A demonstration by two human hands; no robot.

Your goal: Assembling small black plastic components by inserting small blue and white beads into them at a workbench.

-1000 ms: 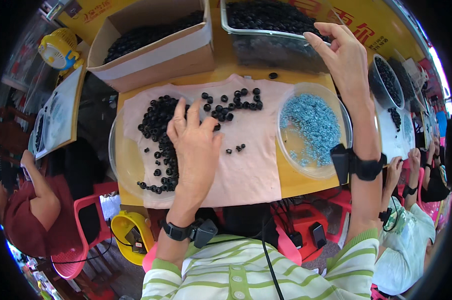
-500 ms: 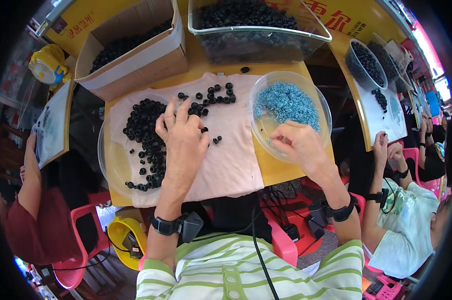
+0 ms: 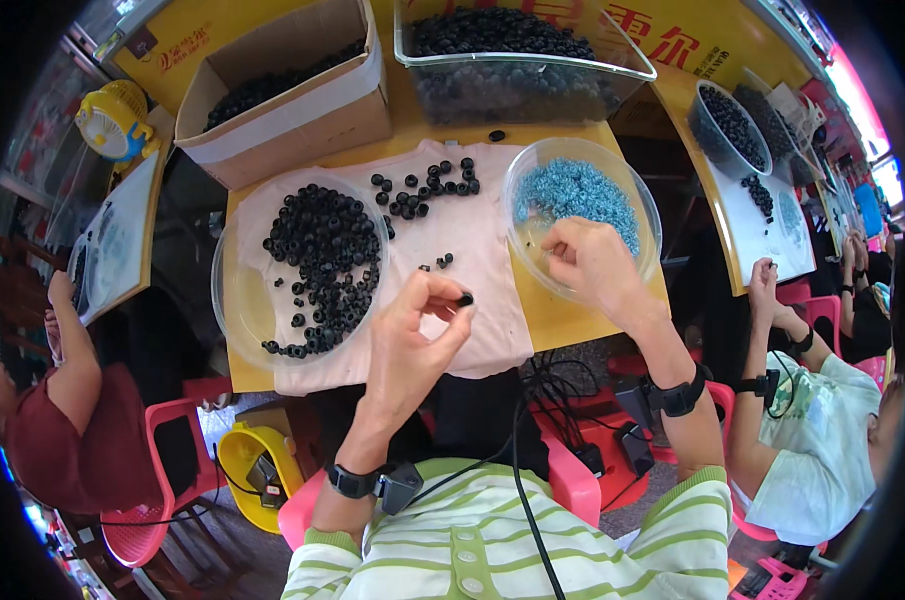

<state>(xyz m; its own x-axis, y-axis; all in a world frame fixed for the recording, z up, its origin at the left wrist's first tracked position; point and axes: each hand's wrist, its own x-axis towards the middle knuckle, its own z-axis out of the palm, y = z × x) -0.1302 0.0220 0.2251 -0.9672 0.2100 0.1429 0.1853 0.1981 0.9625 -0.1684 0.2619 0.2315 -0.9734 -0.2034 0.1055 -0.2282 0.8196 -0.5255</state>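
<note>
A bead (image 3: 465, 299), black, is pinched between thumb and forefinger of the left hand (image 3: 415, 335), above the cloth (image 3: 487, 335). The right hand (image 3: 600, 268) curls over the bowl (image 3: 532, 252) of blue beads (image 3: 577, 192); whether its fingertips meet, I cannot tell.

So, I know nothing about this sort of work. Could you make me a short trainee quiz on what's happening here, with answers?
1. True or false: the right hand is at the bowl of blue pieces.

2. What colour is the bead pinched by the left hand?
A) blue
B) black
C) pink

3. Fill the gap: the cloth on the table is ____.

Key:
1. True
2. B
3. pink
</note>
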